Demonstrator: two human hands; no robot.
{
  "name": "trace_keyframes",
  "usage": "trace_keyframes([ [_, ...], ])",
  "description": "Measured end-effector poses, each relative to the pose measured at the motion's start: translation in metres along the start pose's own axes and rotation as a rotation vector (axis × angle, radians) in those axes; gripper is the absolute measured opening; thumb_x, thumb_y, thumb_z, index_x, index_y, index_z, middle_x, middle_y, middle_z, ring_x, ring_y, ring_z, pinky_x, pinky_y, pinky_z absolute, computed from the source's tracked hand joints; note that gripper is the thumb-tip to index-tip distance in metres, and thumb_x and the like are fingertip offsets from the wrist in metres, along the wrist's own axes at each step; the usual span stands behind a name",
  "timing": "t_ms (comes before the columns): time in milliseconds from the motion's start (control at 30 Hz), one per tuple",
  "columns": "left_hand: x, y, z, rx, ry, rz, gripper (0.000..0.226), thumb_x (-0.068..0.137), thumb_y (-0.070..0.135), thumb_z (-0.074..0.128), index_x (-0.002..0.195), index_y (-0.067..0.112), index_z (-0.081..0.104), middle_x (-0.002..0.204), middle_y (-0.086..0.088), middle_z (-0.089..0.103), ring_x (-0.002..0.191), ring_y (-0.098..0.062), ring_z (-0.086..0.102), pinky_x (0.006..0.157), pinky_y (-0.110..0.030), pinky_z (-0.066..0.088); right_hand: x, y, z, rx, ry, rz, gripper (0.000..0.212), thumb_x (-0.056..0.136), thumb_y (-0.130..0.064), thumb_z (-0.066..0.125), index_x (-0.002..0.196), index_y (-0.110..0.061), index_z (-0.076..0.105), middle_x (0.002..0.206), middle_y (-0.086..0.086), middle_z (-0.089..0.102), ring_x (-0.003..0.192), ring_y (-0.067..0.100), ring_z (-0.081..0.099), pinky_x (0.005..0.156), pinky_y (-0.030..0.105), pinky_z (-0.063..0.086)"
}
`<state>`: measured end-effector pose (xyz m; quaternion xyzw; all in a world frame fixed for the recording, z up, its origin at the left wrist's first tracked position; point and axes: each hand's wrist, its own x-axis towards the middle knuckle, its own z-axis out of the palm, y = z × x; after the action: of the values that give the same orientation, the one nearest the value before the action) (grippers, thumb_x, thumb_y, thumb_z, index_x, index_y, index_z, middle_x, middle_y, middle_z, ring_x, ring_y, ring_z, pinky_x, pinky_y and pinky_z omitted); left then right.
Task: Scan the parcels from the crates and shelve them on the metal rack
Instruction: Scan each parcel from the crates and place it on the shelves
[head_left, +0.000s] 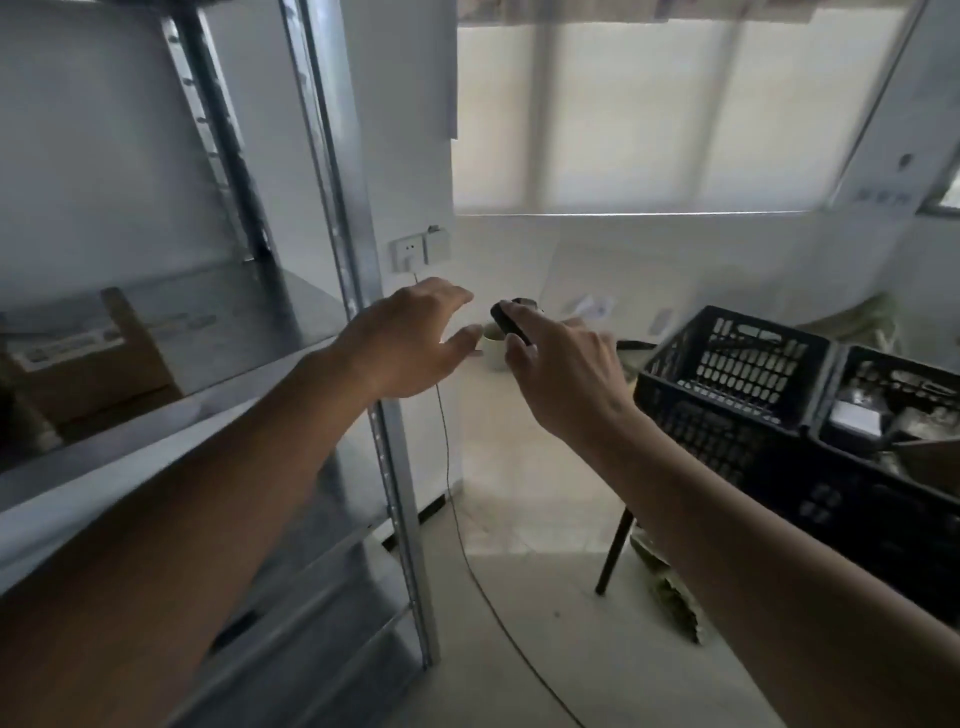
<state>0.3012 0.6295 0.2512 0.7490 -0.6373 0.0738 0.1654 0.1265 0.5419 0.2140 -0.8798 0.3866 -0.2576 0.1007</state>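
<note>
your right hand (563, 371) grips a black scanner (511, 319), fingers curled round it, its tip pointing up toward 11 o'clock. your left hand (410, 343) is spread loose, fingers straight, holding nothing, just beside the scanner at its 9 o'clock and in front of the metal rack's (358, 249) upright post. a brown cardboard parcel (98, 364) with a white label lies on the rack shelf at 9 o'clock, blurred. two black crates (727, 395) sit side by side at 3 o'clock; the far right one (904, 441) holds parcels, details too blurred to tell. a white cup (493, 348) stands past your hands, between them. a thin cable (452, 467) hangs from the wall socket (410, 253) to the floor.
</note>
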Motion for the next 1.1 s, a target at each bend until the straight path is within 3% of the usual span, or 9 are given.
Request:
trace_keyframes([
  [133, 0.021, 0.08, 0.032, -0.061, -0.051, 0.09, 0.061, 0.106, 0.053, 0.053, 0.154, 0.017, 0.051, 0.157, -0.004, 0.054, 0.137, -0.028, 0.057, 0.111, -0.046, 0.049, -0.038, 0.071, -0.04, -0.074, 0.002, 0.12, 0.05, 0.11, -0.048, 0.039, 0.16, -0.048, 0.036, 0.132, 0.017, 0.066, 0.123, 0.041, 0.058, 0.103, 0.052, 0.047],
  [267, 0.042, 0.161, 0.061, -0.109, -0.095, 0.185, 0.054, 0.105, 0.048, 0.056, 0.149, 0.015, 0.055, 0.143, -0.008, 0.062, 0.122, -0.03, 0.063, 0.101, -0.048, 0.055, -0.081, 0.137, -0.079, -0.12, 0.044, 0.222, 0.05, 0.111, -0.049, 0.04, 0.161, -0.046, 0.036, 0.129, 0.02, 0.063, 0.113, 0.04, 0.06, 0.099, 0.05, 0.05],
  [433, 0.069, 0.25, 0.099, -0.137, -0.087, 0.316, 0.055, 0.106, 0.049, 0.052, 0.149, 0.015, 0.054, 0.147, -0.01, 0.058, 0.129, -0.03, 0.059, 0.101, -0.049, 0.051, -0.124, 0.213, -0.115, -0.148, 0.073, 0.354, 0.052, 0.111, -0.05, 0.04, 0.162, -0.046, 0.035, 0.125, 0.018, 0.065, 0.116, 0.04, 0.059, 0.103, 0.052, 0.049],
  [533, 0.089, 0.295, 0.124, -0.158, -0.124, 0.385, 0.059, 0.106, 0.05, 0.051, 0.153, 0.015, 0.05, 0.153, -0.007, 0.056, 0.136, -0.026, 0.055, 0.11, -0.048, 0.046, -0.14, 0.252, -0.131, -0.173, 0.102, 0.442, 0.052, 0.111, -0.05, 0.04, 0.162, -0.046, 0.035, 0.133, 0.018, 0.063, 0.119, 0.039, 0.058, 0.103, 0.051, 0.048],
  [867, 0.199, 0.388, 0.219, -0.242, -0.23, 0.553, 0.06, 0.105, 0.048, 0.055, 0.156, 0.017, 0.047, 0.158, -0.003, 0.051, 0.141, -0.023, 0.053, 0.113, -0.043, 0.046, -0.124, 0.396, -0.139, -0.267, 0.094, 0.668, 0.052, 0.111, -0.049, 0.04, 0.163, -0.043, 0.035, 0.135, 0.018, 0.063, 0.119, 0.039, 0.058, 0.101, 0.05, 0.047],
  [1100, 0.282, 0.424, 0.296, -0.261, -0.341, 0.608, 0.057, 0.105, 0.045, 0.058, 0.155, 0.019, 0.049, 0.152, -0.002, 0.055, 0.132, -0.022, 0.057, 0.104, -0.038, 0.048, -0.09, 0.484, -0.122, -0.274, 0.073, 0.786, 0.051, 0.111, -0.05, 0.039, 0.162, -0.045, 0.036, 0.135, 0.019, 0.063, 0.116, 0.04, 0.058, 0.102, 0.05, 0.047],
])
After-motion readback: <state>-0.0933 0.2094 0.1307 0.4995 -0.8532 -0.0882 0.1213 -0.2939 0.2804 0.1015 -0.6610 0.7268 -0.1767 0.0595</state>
